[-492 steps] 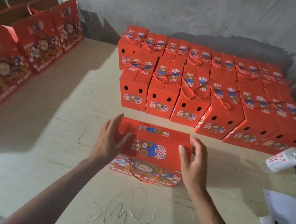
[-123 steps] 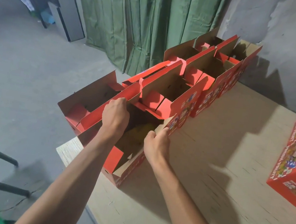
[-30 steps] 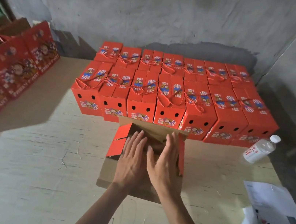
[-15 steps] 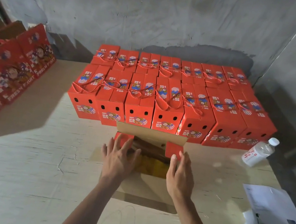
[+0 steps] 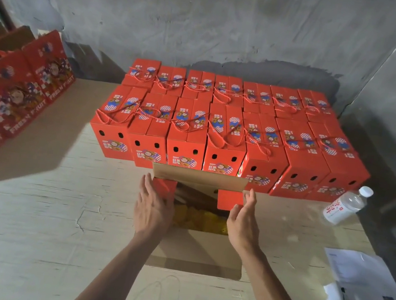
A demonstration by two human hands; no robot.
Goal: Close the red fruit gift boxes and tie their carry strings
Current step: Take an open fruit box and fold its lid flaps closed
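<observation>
We stand over one open gift box [image 5: 196, 249], a flat hand at each end.

From the head camera, our left hand [image 5: 152, 207] lies with straight fingers on the left red end flap [image 5: 164, 189], and our right hand [image 5: 243, 220], fingers straight and relaxed, stands on edge just beside the right red end flap [image 5: 229, 200]; neither hand grasps anything. The box sits at the near middle of the wooden table [image 5: 26, 227], yellow contents [image 5: 200, 221] showing inside. Beyond it stand two rows of closed red boxes [image 5: 220, 127]; to the right lies a water bottle [image 5: 346, 205].

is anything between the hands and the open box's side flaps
Nothing visible. The left hand is at the left red flap and the right hand beside the right red flap of the open box.
</observation>
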